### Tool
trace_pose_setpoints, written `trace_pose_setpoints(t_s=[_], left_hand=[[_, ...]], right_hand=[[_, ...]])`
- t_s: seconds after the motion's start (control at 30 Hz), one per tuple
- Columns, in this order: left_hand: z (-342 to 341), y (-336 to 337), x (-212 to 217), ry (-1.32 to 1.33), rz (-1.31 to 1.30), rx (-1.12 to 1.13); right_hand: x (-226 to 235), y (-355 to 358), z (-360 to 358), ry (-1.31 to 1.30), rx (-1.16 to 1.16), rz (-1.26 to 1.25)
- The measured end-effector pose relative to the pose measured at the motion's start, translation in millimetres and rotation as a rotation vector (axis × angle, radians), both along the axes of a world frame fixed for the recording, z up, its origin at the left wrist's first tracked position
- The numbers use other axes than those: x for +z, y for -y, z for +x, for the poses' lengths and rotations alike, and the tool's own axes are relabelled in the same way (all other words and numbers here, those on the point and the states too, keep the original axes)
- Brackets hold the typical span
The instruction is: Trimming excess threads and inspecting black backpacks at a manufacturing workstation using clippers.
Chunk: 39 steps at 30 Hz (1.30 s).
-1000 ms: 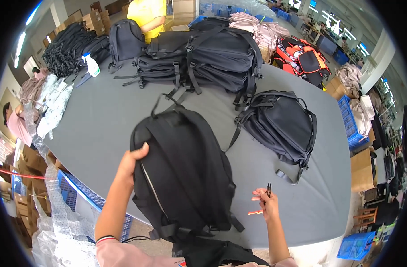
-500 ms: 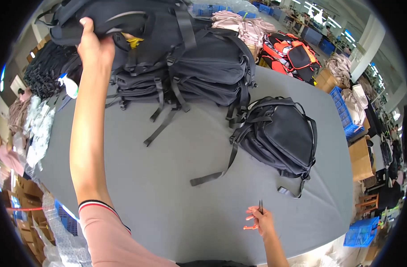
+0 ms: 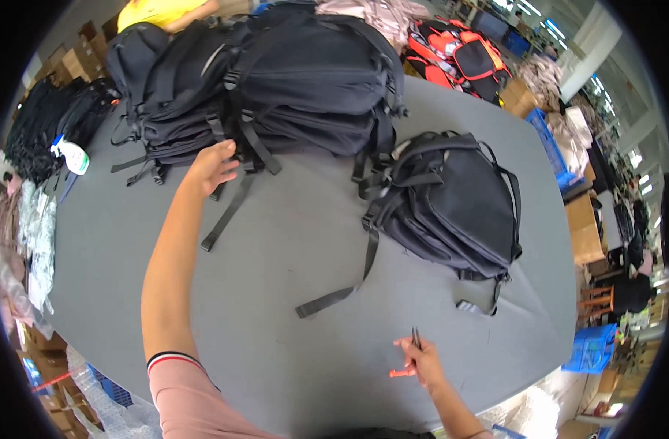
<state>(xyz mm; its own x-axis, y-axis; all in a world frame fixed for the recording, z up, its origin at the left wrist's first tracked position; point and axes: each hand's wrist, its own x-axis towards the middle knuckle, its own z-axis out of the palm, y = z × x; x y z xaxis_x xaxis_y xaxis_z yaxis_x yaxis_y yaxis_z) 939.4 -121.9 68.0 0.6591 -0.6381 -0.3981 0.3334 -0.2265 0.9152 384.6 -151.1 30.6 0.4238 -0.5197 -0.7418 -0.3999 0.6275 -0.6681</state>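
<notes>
My left hand [image 3: 216, 167] reaches over the table at the front of a stack of black backpacks [image 3: 309, 73], close to their hanging straps. Its fingers are apart and I see nothing held in them. Low on the right, my right hand [image 3: 427, 364] is closed around small scissors [image 3: 402, 373] with an orange handle; their dark blades point away from me. Beyond that hand a single black backpack [image 3: 470, 201] lies on the table. One of its straps [image 3: 327, 300] stretches out to the left, and a buckled strap hangs at its near end.
The grey-covered table [image 3: 268, 314] carries a white spray bottle [image 3: 72, 157] at far left. Dark bags [image 3: 53, 121] heap up behind it. Orange-and-black bags [image 3: 462, 62] lie at the back. A person in a yellow top [image 3: 155, 13] is behind the stack. Blue crates [image 3: 591, 347] stand right.
My left hand has let go of the upper backpack and come down toward me, before the stack. That backpack now rests on the pile. The view has shifted; my right hand keeps the scissors.
</notes>
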Motion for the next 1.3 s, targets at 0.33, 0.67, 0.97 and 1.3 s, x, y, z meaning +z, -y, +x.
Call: trace_pose_setpoints(t_s=[0.33, 0.67, 0.97, 1.3], left_hand=[[-194, 82, -14, 0.166, 0.002, -0.528], [-330, 227, -29, 0.206, 0.446, -0.374], [-451, 133, 41, 0.224, -0.084, -0.118], [-616, -210, -62, -0.375, 0.770, -0.301]], right_hand=[[33, 132, -35, 0.144, -0.430, -0.556], [15, 245, -113, -0.069, -0.421, -0.646], [26, 245, -157, -0.011, -0.178, -0.499], [52, 144, -326, 0.248, 0.703, -0.100]])
